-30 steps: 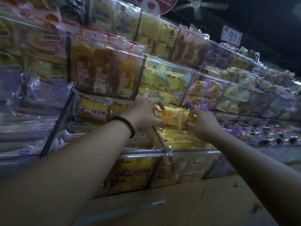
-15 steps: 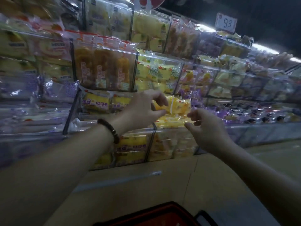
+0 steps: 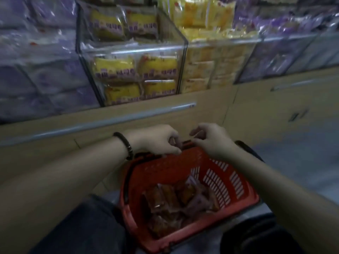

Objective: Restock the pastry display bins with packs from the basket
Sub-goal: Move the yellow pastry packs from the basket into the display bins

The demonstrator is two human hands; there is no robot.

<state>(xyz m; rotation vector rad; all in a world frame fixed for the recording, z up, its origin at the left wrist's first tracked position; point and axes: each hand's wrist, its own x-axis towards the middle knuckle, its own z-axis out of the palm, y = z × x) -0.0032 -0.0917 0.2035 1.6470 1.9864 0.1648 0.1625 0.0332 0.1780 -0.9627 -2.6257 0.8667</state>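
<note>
A red plastic basket [image 3: 216, 182] sits on the floor between my knees, with several brown and purplish pastry packs [image 3: 170, 202] in its bottom. My left hand [image 3: 157, 140], a dark bead bracelet on its wrist, hovers over the basket's far rim with fingers loosely curled and nothing in them. My right hand [image 3: 211, 138] hangs beside it, fingers also loosely curled and empty. Above, clear display bins [image 3: 183, 44] hold yellow pastry packs [image 3: 156, 68]; the bin to the right holds more yellow packs [image 3: 200, 15].
Bins of purple and white packs [image 3: 36, 74] flank the yellow ones on the left, purple packs [image 3: 286, 30] on the right. Below the bins is a wooden cabinet front [image 3: 266, 107] with metal handles. The basket's black handles [image 3: 126, 182] lie folded down at its sides.
Both hands let go of the yellow pack at the bin and dropped down to just above the basket. My view tilted from the shelves down to the basket.
</note>
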